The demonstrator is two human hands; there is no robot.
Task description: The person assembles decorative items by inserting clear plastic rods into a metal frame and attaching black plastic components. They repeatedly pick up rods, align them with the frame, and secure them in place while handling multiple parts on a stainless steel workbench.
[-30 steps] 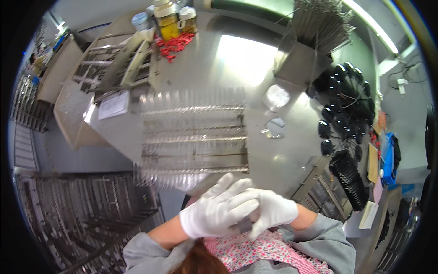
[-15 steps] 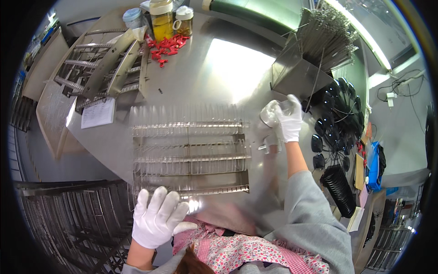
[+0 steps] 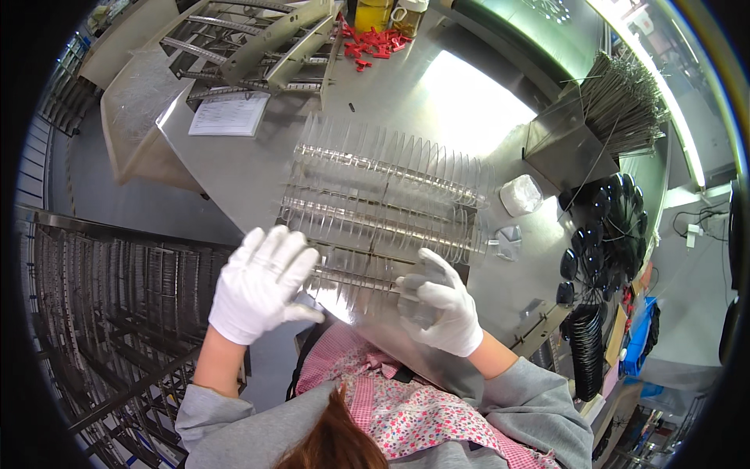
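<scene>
In the head view, the white-gloved left hand [image 3: 262,285] was empty and loose, its fingers extended and thumb out to the side, by the near left corner of a metal rack [image 3: 462,271]; whether it touched the rack could not be told. The gloved right hand [image 3: 445,309] was curled, pinching what looked like a transparent disc [image 3: 419,314] between thumb and fingers, at the rack's near right corner. The rack lay on a steel table [image 3: 512,289], with thin clear plates [image 3: 406,148] standing on edge in rows along its bars. As for writing, a white sheet [image 3: 228,115] beyond the rack's far left corner bore what looked like a ruled form, its marks too small to read. Right of the rack sat a whitish wrapped bundle [image 3: 521,195], with no readable label. Farther off lay red clips [image 3: 376,44], beside a jar of yellow liquid [image 3: 373,16].
</scene>
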